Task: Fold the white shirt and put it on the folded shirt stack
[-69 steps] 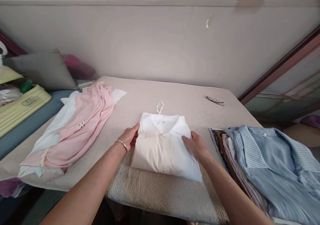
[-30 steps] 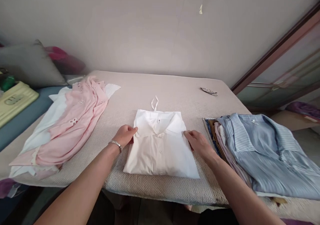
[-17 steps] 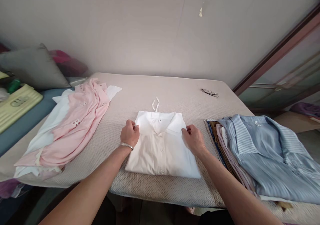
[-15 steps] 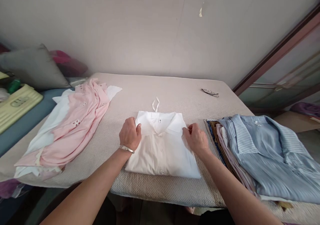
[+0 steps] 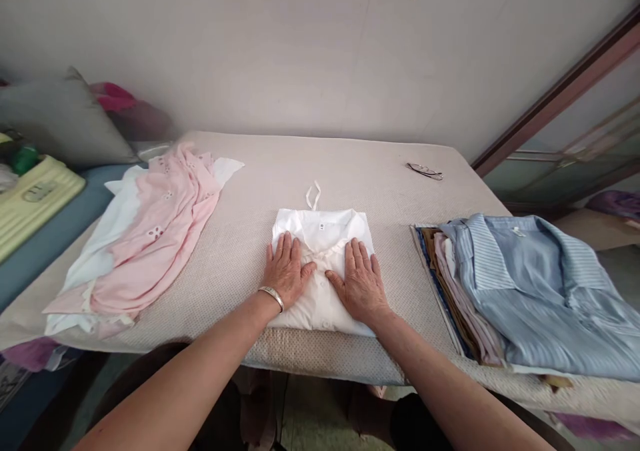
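Observation:
A white collared shirt (image 5: 325, 304) lies folded in a neat rectangle near the front edge of the padded surface, collar away from me. A thin white strap loop (image 5: 313, 196) sticks out beyond its collar. My left hand (image 5: 289, 271), with a silver bracelet on the wrist, rests flat on the shirt's left half, fingers stretched forward. On the right half my right hand (image 5: 359, 281) lies flat too, fingers spread. The two thumbs point toward each other over the button placket. Both palms cover part of the shirt front.
Folded clothes are stacked at the right, a blue striped shirt (image 5: 550, 304) on top. Pink fabric (image 5: 165, 237) and white garments lie loosely at the left. Eyeglasses (image 5: 425, 171) rest toward the back. A grey pillow (image 5: 60, 117) and yellow item (image 5: 40, 197) are far left.
Both hands have moved inward from the shirt's side edges, where the fingers were curled, and now lie flat on its front. The view has tilted slightly down.

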Demonstrator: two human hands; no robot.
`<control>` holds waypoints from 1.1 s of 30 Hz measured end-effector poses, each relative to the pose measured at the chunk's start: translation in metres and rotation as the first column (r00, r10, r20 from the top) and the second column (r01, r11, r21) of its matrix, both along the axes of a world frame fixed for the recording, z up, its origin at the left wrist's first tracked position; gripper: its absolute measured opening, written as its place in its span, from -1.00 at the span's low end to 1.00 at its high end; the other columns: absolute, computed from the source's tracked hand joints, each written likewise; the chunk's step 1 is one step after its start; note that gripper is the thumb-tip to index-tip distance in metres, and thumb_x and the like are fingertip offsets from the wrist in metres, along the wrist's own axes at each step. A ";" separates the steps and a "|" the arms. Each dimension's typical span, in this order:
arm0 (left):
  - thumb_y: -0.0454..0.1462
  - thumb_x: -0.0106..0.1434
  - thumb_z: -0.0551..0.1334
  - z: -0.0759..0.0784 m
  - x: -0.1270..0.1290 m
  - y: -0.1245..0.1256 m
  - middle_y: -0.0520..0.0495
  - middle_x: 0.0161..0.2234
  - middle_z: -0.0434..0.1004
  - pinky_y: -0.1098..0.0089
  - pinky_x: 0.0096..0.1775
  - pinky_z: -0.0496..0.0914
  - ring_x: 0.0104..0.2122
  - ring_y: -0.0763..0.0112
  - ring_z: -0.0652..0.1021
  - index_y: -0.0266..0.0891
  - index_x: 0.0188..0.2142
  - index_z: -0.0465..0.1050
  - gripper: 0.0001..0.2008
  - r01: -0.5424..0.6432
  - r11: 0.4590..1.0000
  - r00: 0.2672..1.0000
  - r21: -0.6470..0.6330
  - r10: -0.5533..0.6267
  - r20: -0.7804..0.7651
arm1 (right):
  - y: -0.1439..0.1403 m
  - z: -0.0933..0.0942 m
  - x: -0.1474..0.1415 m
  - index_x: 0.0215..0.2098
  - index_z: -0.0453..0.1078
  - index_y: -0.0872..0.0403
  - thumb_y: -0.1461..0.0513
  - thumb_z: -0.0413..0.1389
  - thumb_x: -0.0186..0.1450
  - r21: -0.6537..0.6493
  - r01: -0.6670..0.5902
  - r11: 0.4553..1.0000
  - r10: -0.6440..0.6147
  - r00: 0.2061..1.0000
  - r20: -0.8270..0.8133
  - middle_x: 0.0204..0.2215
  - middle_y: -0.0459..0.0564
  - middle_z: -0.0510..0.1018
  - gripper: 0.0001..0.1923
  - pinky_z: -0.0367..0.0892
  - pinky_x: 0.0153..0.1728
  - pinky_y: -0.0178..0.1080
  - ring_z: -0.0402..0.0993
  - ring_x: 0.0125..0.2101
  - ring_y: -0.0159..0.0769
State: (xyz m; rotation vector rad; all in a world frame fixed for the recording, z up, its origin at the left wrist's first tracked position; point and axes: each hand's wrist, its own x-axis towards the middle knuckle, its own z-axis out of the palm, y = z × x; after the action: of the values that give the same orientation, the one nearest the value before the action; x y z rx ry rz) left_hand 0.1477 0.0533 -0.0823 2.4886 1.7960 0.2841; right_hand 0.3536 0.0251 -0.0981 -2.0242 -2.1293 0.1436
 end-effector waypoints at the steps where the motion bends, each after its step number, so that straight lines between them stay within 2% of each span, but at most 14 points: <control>1: -0.03 0.50 -0.07 0.003 0.003 -0.007 -0.52 0.43 -0.07 -0.18 0.36 -0.07 0.43 -0.12 -0.04 -0.57 0.36 0.09 -0.32 -0.003 1.000 1.000 0.029 0.002 0.021 | -0.001 0.004 0.000 0.47 -0.10 0.33 -0.19 -0.26 0.48 -0.005 0.007 1.000 -0.007 1.000 -0.001 0.46 0.28 -0.10 -0.11 -0.21 0.39 0.15 -0.26 0.45 0.03; 4: -0.13 0.50 -0.06 0.006 0.014 -0.035 -0.47 0.44 -0.11 -0.14 0.38 -0.08 0.45 -0.03 -0.10 -0.53 0.39 0.04 -0.38 0.075 0.991 0.991 0.110 -0.086 0.099 | -0.013 0.016 -0.006 0.47 -0.08 0.30 -0.11 -0.31 0.51 0.056 -0.017 0.998 0.017 1.000 -0.012 0.46 0.26 -0.10 -0.20 -0.22 0.38 0.18 -0.30 0.45 0.00; 7: -0.18 0.49 -0.05 0.000 0.021 -0.055 -0.41 0.45 -0.07 -0.14 0.37 -0.05 0.45 0.00 -0.07 -0.47 0.41 0.00 -0.40 0.167 0.982 0.975 0.094 -0.178 0.132 | -0.029 0.016 -0.012 0.49 -0.11 0.24 -0.01 -0.35 0.54 0.103 -0.106 0.989 0.107 0.994 -0.004 0.48 0.17 -0.14 -0.30 -0.25 0.39 0.15 -0.36 0.46 -0.09; 10: -0.19 0.48 -0.03 -0.005 0.017 -0.057 -0.37 0.44 -0.04 -0.11 0.37 -0.04 0.44 0.01 0.00 -0.44 0.41 0.02 -0.41 0.191 0.980 0.973 0.055 -0.197 0.120 | -0.039 0.005 -0.010 0.50 -0.13 0.21 -0.02 -0.32 0.53 0.033 -0.163 0.986 0.163 0.987 0.014 0.47 0.15 -0.10 -0.29 -0.23 0.39 0.16 -0.32 0.46 -0.09; 13: -0.17 0.47 0.02 -0.003 0.002 -0.045 -0.34 0.43 0.03 -0.10 0.37 -0.02 0.42 0.01 0.07 -0.37 0.39 0.09 -0.43 0.205 0.977 0.973 0.065 -0.211 0.097 | -0.040 -0.001 -0.003 0.49 -0.10 0.21 -0.10 -0.27 0.51 0.014 -0.173 0.985 0.172 0.985 0.028 0.47 0.16 -0.08 -0.24 -0.24 0.38 0.18 -0.30 0.46 -0.05; 16: -0.18 0.45 0.05 0.008 -0.021 -0.024 -0.39 0.36 0.20 -0.06 0.31 0.10 0.35 -0.03 0.22 -0.35 0.25 0.28 -0.54 0.085 0.992 0.989 0.098 -0.096 0.115 | -0.035 0.008 0.009 0.43 0.06 0.23 -0.09 -0.25 0.52 0.077 -0.179 0.981 0.179 0.984 0.018 0.43 0.24 0.06 -0.27 -0.16 0.36 0.19 -0.16 0.43 0.03; 18: -0.19 0.43 0.06 0.017 -0.037 -0.009 -0.40 0.18 0.43 0.04 0.17 0.30 0.19 -0.02 0.43 -0.34 0.09 0.38 -0.65 -0.151 0.987 0.973 0.050 0.140 0.183 | -0.029 0.020 0.020 0.33 0.19 0.24 -0.05 -0.21 0.52 0.138 -0.119 0.983 0.124 0.992 -0.027 0.34 0.30 0.24 -0.35 0.03 0.30 0.13 0.07 0.36 0.07; 20: -0.17 0.37 0.13 0.024 -0.050 0.004 -0.30 -0.09 0.59 0.14 -0.03 0.41 -0.05 0.03 0.58 -0.28 -0.06 0.40 -0.74 -0.372 0.924 0.892 -0.092 0.383 0.240 | -0.019 0.034 0.034 0.25 0.25 0.21 -0.02 -0.13 0.50 0.148 0.063 0.987 -0.046 0.993 -0.112 0.20 0.30 0.41 -0.44 0.28 0.11 0.00 0.36 0.17 0.03; 21: -0.15 0.33 0.18 0.026 -0.054 0.010 -0.23 -0.20 0.60 0.17 -0.10 0.42 -0.15 0.05 0.60 -0.25 -0.12 0.39 -0.77 -0.435 0.884 0.848 -0.172 0.466 0.253 | -0.014 0.039 0.040 0.22 0.26 0.19 0.00 -0.07 0.49 0.107 0.172 0.979 -0.154 0.976 -0.156 0.11 0.28 0.48 -0.48 0.35 -0.01 -0.07 0.46 0.05 0.00; 23: -0.15 0.22 0.28 0.026 -0.059 0.020 -0.15 -0.30 0.60 0.23 -0.18 0.41 -0.24 0.09 0.61 -0.21 -0.21 0.37 -0.78 -0.467 0.829 0.789 -0.306 0.548 0.278 | -0.003 0.046 0.052 0.14 0.30 0.17 0.03 0.05 0.42 -0.049 0.337 0.940 -0.339 0.915 -0.216 -0.06 0.18 0.58 -0.53 0.36 -0.18 -0.16 0.55 -0.14 -0.08; 26: -0.19 0.09 0.37 0.021 -0.057 0.031 -0.13 -0.33 0.61 0.28 -0.24 0.38 -0.28 0.13 0.60 -0.20 -0.31 0.37 -0.76 -0.438 0.789 0.727 -0.431 0.593 0.346 | 0.013 0.047 0.061 -0.03 0.40 0.16 0.07 0.17 0.33 -0.302 0.349 0.887 -0.430 0.862 -0.268 -0.22 0.09 0.62 -0.63 0.30 -0.28 -0.25 0.55 -0.21 -0.15; 29: -0.22 -0.01 0.40 0.021 -0.049 0.037 -0.09 -0.42 0.59 0.30 -0.32 0.38 -0.36 0.14 0.60 -0.22 -0.37 0.40 -0.75 -0.317 0.744 0.589 -0.588 0.641 0.493 | 0.024 0.046 0.058 -0.18 0.47 0.13 0.14 0.17 0.31 -0.392 0.282 0.876 -0.409 0.863 -0.295 -0.27 0.06 0.63 -0.78 0.27 -0.35 -0.31 0.56 -0.25 -0.20; 31: -0.22 -0.05 0.41 0.027 -0.044 0.038 -0.09 -0.46 0.58 0.28 -0.34 0.43 -0.40 0.13 0.60 -0.25 -0.36 0.44 -0.73 -0.117 0.683 0.388 -0.721 0.700 0.600 | 0.027 0.047 0.052 -0.19 0.48 0.15 0.20 0.11 0.33 -0.381 0.289 0.878 -0.407 0.870 -0.278 -0.24 0.10 0.64 -0.81 0.28 -0.32 -0.30 0.57 -0.22 -0.18; 33: -0.23 -0.08 0.44 0.035 -0.040 0.037 -0.13 -0.45 0.60 0.22 -0.34 0.48 -0.42 0.10 0.61 -0.29 -0.32 0.47 -0.67 0.096 0.610 0.189 -0.786 0.764 0.617 | 0.026 0.051 0.045 -0.11 0.48 0.19 0.26 0.04 0.37 -0.361 0.323 0.875 -0.424 0.871 -0.248 -0.15 0.20 0.63 -0.77 0.30 -0.24 -0.26 0.57 -0.14 -0.12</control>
State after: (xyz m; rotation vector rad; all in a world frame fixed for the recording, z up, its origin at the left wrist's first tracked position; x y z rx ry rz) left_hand 0.1077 0.0907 -0.0473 0.7755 1.3942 0.7548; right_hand 0.3983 0.0511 -0.0470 -2.3515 -1.5527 0.7328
